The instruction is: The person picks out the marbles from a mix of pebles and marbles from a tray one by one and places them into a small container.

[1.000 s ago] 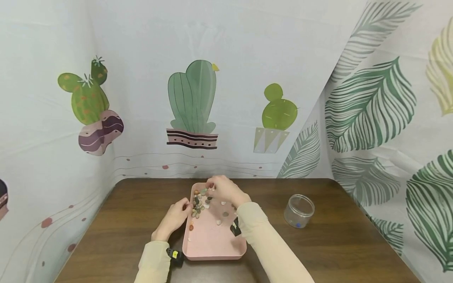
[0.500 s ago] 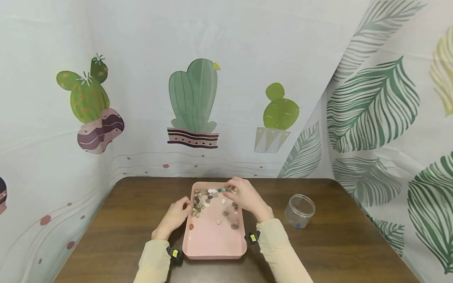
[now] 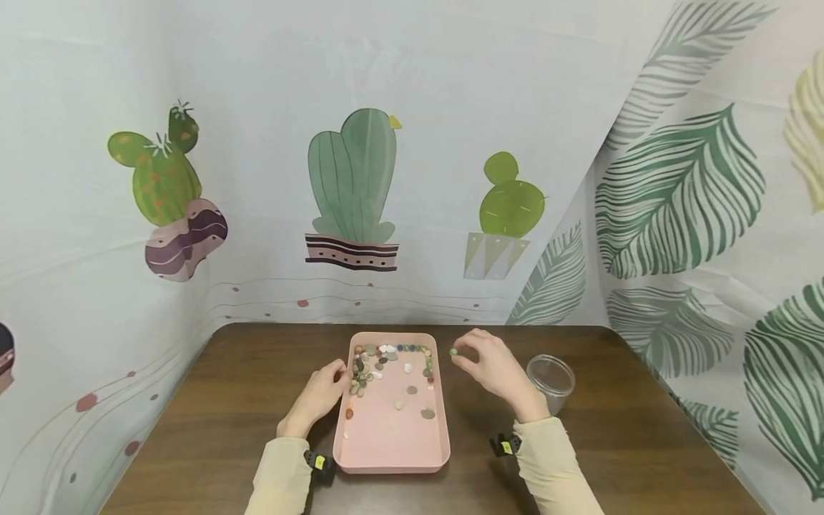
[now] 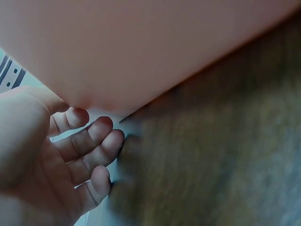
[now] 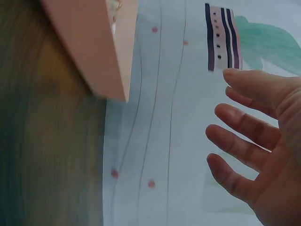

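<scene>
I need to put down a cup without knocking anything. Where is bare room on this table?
Bare wood lies left of the left hand and right of the clear jar on the table. Crowded: the pink tray with pebbles, and between it and the right hand.

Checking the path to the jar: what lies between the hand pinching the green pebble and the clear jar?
Nothing: in the head view the right hand, pinching a green pebble, has only bare tabletop between it and the clear jar.
</scene>
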A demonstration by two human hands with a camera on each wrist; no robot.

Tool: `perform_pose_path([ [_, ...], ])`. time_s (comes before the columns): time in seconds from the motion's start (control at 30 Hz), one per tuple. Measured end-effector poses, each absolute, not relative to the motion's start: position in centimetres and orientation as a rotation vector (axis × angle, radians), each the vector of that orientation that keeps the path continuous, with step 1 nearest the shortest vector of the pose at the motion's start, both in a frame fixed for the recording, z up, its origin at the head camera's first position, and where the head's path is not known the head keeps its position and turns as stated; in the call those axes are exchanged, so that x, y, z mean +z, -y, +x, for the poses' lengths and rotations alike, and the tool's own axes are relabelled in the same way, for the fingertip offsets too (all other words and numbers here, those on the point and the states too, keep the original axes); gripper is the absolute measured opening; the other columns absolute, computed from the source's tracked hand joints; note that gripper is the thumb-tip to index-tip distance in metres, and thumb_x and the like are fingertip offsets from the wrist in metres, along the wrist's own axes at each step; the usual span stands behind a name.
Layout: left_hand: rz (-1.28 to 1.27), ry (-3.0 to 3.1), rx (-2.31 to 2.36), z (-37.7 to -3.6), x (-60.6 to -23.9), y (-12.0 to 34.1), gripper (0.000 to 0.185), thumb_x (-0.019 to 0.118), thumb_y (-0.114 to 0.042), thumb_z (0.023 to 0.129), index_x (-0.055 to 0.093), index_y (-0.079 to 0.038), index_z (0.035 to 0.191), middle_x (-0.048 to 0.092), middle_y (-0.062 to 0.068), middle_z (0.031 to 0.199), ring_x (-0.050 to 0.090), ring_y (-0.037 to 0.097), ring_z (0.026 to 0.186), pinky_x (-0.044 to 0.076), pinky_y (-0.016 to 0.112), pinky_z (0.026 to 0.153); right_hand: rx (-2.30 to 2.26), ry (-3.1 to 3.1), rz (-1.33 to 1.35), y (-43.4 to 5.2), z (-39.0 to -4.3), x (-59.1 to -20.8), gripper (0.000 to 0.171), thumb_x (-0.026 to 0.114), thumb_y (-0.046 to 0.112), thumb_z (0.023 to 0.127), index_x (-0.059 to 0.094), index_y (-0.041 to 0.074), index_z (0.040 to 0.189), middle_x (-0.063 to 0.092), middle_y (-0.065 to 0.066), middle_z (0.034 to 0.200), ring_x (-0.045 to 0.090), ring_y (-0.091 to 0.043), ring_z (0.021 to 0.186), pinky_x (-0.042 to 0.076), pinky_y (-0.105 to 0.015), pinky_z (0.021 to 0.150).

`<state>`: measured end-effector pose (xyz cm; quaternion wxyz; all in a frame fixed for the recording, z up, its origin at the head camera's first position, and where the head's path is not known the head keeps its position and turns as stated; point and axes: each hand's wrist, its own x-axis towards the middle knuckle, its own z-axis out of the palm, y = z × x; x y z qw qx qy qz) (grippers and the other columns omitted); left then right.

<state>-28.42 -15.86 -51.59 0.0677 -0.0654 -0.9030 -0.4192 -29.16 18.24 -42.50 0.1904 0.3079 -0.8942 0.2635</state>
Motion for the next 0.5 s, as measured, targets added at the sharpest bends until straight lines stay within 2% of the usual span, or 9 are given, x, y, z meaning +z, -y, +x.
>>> perform_pose_path([
  [0.3,-0.189,2.723,-1.259,-28.2,-51.6,16.0,0.016,0.056,-0.012,0.095,0.053,-0.015,0.080,0.048,-0.002,0.064,0.047,0.015,0.060,0.034,0.030,0.054,0.638,2.511,0.844,-22.5,-27.9,-42.4,0.015,0.079,0.015,0.082,0.070,0.013,0.094,0.065,0.004,0.096,0.062,-0.020,0.093,0.050,-0.041,0.079],
  [0.5,-0.197,2.720,-1.266,-28.3,-51.5,16.0,0.016,0.056,-0.013,0.095,0.053,-0.015,0.080,0.048,-0.002,0.064,0.046,0.015,0.059,0.034,0.030,0.053,0.553,2.490,0.805,-25.7,-27.4,-42.6,0.017,0.081,0.012,0.080,0.070,0.011,0.092,0.065,0.002,0.094,0.061,-0.020,0.085,0.050,-0.039,0.071],
])
